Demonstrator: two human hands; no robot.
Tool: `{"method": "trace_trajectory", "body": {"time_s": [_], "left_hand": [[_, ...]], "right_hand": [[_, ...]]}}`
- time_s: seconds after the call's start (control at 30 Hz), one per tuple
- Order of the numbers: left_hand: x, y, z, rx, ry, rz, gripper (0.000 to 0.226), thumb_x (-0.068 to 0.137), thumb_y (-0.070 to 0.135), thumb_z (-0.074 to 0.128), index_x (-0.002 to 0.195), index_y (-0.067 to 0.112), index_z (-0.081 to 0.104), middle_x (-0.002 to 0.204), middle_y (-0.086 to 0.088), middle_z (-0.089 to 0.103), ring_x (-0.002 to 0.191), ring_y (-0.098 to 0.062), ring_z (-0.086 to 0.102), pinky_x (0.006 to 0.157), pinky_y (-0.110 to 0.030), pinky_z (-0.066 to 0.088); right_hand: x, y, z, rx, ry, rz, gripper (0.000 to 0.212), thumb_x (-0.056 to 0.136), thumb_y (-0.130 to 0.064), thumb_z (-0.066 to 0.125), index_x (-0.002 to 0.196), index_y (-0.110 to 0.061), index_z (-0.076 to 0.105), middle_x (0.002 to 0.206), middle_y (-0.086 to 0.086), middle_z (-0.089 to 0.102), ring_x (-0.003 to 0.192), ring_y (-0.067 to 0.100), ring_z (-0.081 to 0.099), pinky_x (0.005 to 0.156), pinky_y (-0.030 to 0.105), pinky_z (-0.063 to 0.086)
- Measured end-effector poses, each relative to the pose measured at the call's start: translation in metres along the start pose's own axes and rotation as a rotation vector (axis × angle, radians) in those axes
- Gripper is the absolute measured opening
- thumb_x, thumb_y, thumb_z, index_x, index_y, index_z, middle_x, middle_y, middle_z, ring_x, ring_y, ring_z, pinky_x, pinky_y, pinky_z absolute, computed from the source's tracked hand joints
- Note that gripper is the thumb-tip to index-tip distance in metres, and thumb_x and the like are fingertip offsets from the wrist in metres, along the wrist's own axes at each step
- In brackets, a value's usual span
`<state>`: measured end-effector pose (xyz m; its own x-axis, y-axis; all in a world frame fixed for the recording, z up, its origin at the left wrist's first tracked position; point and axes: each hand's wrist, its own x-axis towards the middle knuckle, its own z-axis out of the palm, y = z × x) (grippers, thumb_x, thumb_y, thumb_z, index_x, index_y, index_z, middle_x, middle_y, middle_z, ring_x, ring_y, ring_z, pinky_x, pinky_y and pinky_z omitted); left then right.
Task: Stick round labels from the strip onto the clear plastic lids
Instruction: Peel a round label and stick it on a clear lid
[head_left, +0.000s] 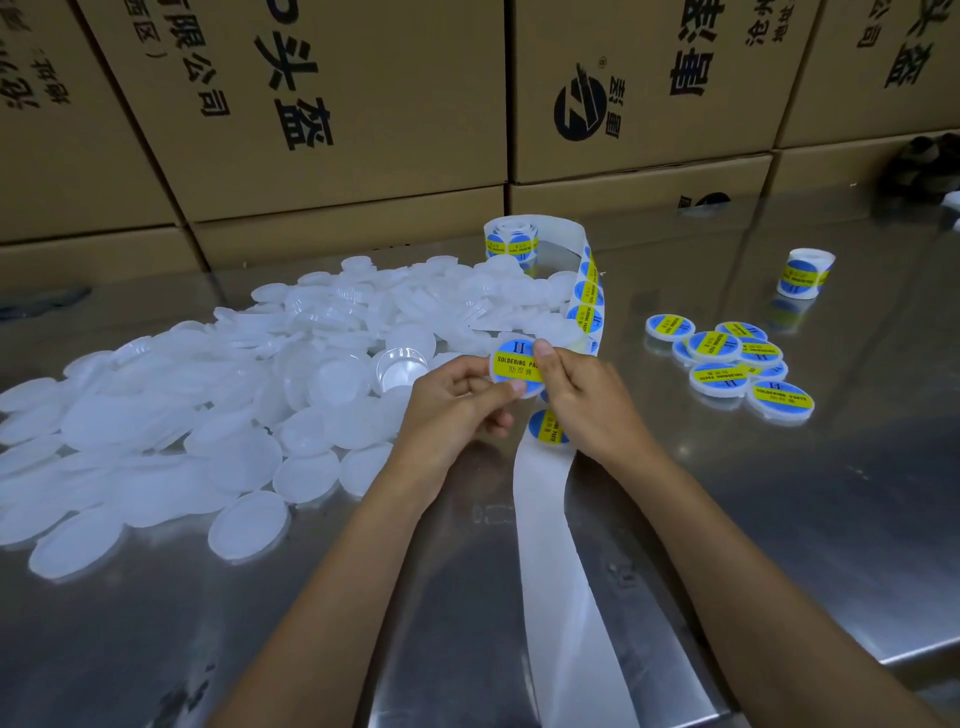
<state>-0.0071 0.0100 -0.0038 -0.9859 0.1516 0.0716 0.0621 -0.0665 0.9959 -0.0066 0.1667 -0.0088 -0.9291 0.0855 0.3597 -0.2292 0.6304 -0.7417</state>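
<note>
My left hand (457, 400) and my right hand (582, 400) both hold one clear lid (514, 366) at table centre, a blue and yellow round label on its face. My right thumb presses on the label's right side. The white label strip (550, 519) runs from a roll (511, 236) at the back, under my right hand and off the front edge, with labels on the far stretch and one below my hands. A big heap of unlabelled clear lids (208, 405) lies to the left. Several labelled lids (727, 358) lie in a cluster to the right.
The steel table (779, 519) is reflective. A second small label roll (802, 273) stands at the back right. Stacked cardboard boxes (337, 104) form a wall along the table's far edge. A dark object (924, 156) sits at the far right.
</note>
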Motion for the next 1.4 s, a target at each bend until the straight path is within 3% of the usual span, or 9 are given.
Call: {"method": "trace_trajectory", "body": {"time_s": [0.13, 0.23, 0.3, 0.47, 0.77, 0.93, 1.07, 1.23, 1.4], "left_hand": [[0.001, 0.000, 0.000, 0.049, 0.030, 0.035, 0.021, 0.090, 0.021, 0.075, 0.090, 0.000, 0.071, 0.067, -0.008, 0.067, 0.051, -0.016, 0.062, 0.054, -0.024, 0.054], [0.001, 0.000, -0.001, 0.022, 0.041, 0.019, 0.022, 0.094, 0.021, 0.070, 0.089, -0.001, 0.071, 0.071, -0.006, 0.071, 0.050, -0.017, 0.063, 0.054, -0.026, 0.056], [0.000, 0.000, -0.001, 0.036, 0.038, 0.010, 0.025, 0.097, 0.018, 0.065, 0.093, -0.006, 0.069, 0.072, -0.006, 0.071, 0.049, -0.017, 0.063, 0.054, -0.028, 0.057], [-0.003, 0.003, 0.007, 0.037, 0.023, -0.004, 0.035, 0.100, 0.030, 0.062, 0.079, 0.001, 0.063, 0.060, -0.002, 0.062, 0.046, -0.021, 0.064, 0.048, -0.030, 0.056], [-0.003, 0.005, 0.008, 0.067, 0.105, -0.062, 0.057, 0.097, 0.055, 0.056, 0.070, 0.005, 0.061, 0.052, -0.007, 0.056, 0.043, -0.026, 0.063, 0.047, -0.029, 0.056], [-0.002, 0.005, 0.006, 0.148, 0.094, -0.062, 0.059, 0.100, 0.057, 0.046, 0.071, 0.008, 0.060, 0.052, -0.006, 0.057, 0.039, -0.022, 0.057, 0.042, -0.025, 0.049], [-0.003, 0.002, 0.010, 0.178, 0.036, -0.034, 0.058, 0.104, 0.052, 0.040, 0.073, 0.006, 0.058, 0.054, -0.006, 0.056, 0.039, -0.021, 0.055, 0.041, -0.024, 0.045], [-0.002, -0.002, 0.011, 0.227, -0.003, 0.002, 0.051, 0.106, 0.047, 0.040, 0.078, 0.007, 0.053, 0.058, -0.005, 0.052, 0.041, -0.020, 0.054, 0.043, -0.023, 0.045], [-0.001, -0.005, 0.013, 0.311, -0.064, 0.065, 0.031, 0.102, 0.038, 0.055, 0.080, 0.016, 0.053, 0.053, 0.000, 0.053, 0.041, -0.017, 0.051, 0.047, -0.026, 0.045]], "right_hand": [[-0.001, -0.001, 0.003, 0.107, 0.016, -0.033, 0.048, 0.103, -0.050, 0.035, 0.062, -0.027, 0.043, 0.056, -0.009, 0.049, 0.060, 0.011, 0.046, 0.061, 0.031, 0.035], [-0.003, -0.005, 0.007, 0.008, -0.014, -0.018, 0.064, 0.086, -0.078, 0.030, 0.072, -0.020, 0.050, 0.059, -0.008, 0.052, 0.061, 0.011, 0.049, 0.060, 0.032, 0.039], [-0.004, -0.005, 0.009, -0.110, -0.024, -0.023, 0.072, 0.081, -0.083, 0.029, 0.077, -0.016, 0.053, 0.058, -0.006, 0.051, 0.062, 0.012, 0.051, 0.059, 0.032, 0.038], [-0.004, -0.003, 0.009, -0.119, 0.072, -0.047, 0.057, 0.100, -0.057, 0.034, 0.061, -0.016, 0.041, 0.050, -0.003, 0.044, 0.057, 0.017, 0.046, 0.056, 0.031, 0.030], [-0.004, -0.005, 0.011, 0.007, 0.037, -0.110, 0.055, 0.106, -0.042, 0.029, 0.059, -0.019, 0.044, 0.054, -0.002, 0.052, 0.064, 0.019, 0.056, 0.064, 0.037, 0.044], [-0.004, -0.004, 0.012, 0.053, -0.009, -0.052, 0.069, 0.092, -0.072, 0.027, 0.063, -0.013, 0.047, 0.057, 0.006, 0.052, 0.060, 0.019, 0.053, 0.061, 0.038, 0.044], [-0.004, -0.003, 0.010, -0.061, 0.003, -0.021, 0.078, 0.077, -0.090, 0.029, 0.060, -0.014, 0.036, 0.049, -0.004, 0.044, 0.052, 0.011, 0.041, 0.053, 0.030, 0.035], [-0.004, 0.000, 0.010, -0.124, 0.085, -0.017, 0.069, 0.094, -0.069, 0.033, 0.054, -0.013, 0.036, 0.048, 0.001, 0.054, 0.054, 0.016, 0.050, 0.053, 0.032, 0.034], [-0.003, -0.002, 0.010, -0.074, 0.131, -0.007, 0.066, 0.103, -0.053, 0.034, 0.047, -0.019, 0.035, 0.042, -0.009, 0.050, 0.051, 0.012, 0.046, 0.054, 0.030, 0.029]]}}
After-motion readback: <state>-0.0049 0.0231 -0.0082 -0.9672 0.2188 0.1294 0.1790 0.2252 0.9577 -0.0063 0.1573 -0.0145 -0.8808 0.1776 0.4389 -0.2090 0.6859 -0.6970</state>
